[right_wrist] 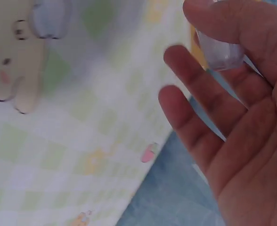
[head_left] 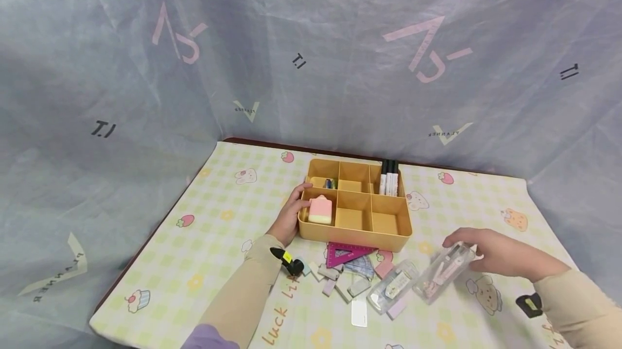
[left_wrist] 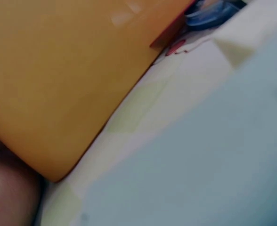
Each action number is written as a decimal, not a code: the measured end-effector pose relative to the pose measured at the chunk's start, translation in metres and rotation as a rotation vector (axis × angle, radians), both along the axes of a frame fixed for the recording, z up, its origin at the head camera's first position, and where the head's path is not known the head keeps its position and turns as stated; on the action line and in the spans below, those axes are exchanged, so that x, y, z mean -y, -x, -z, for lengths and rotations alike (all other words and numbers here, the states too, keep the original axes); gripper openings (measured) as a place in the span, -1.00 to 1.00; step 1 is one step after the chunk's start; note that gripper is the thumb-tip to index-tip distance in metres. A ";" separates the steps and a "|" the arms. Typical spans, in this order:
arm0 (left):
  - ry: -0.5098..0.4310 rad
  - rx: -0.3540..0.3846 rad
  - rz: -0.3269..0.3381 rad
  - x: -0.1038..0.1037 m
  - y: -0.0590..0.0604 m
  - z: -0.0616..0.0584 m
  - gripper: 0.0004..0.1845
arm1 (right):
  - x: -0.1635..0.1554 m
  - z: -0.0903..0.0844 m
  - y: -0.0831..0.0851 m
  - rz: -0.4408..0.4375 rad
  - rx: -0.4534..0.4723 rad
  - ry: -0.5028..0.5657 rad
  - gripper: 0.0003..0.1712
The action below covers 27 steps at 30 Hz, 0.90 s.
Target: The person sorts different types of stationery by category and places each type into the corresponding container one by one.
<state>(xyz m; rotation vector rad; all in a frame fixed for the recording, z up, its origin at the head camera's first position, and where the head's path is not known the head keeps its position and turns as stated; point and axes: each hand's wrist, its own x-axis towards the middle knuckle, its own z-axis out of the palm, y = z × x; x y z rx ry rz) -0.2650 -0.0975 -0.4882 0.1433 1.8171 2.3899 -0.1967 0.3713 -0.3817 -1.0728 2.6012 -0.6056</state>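
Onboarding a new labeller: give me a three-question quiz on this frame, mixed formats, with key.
1. True or false: the left hand rests against the left wall of the organiser.
2. Multiple choice: what does the right hand hold? A) the purple set square B) a clear case C) a marker
3. Fill in: the pink bottle-shaped item sits in the front ____ compartment of the organiser.

Key: 1 true. 2 B, the clear case, gripped at its end just above the tablecloth. 3 left.
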 end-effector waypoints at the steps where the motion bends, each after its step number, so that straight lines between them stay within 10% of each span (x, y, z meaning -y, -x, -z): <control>1: -0.001 0.000 0.001 0.000 0.000 0.000 -0.39 | -0.001 -0.005 0.001 -0.001 0.039 0.029 -0.40; 10: 0.001 -0.003 0.000 0.001 0.000 -0.002 -0.38 | -0.007 -0.043 0.017 -0.024 0.387 0.340 -0.58; 27: 0.002 -0.002 0.007 0.000 0.000 0.000 -0.38 | 0.048 -0.093 0.072 0.454 0.058 0.539 -0.64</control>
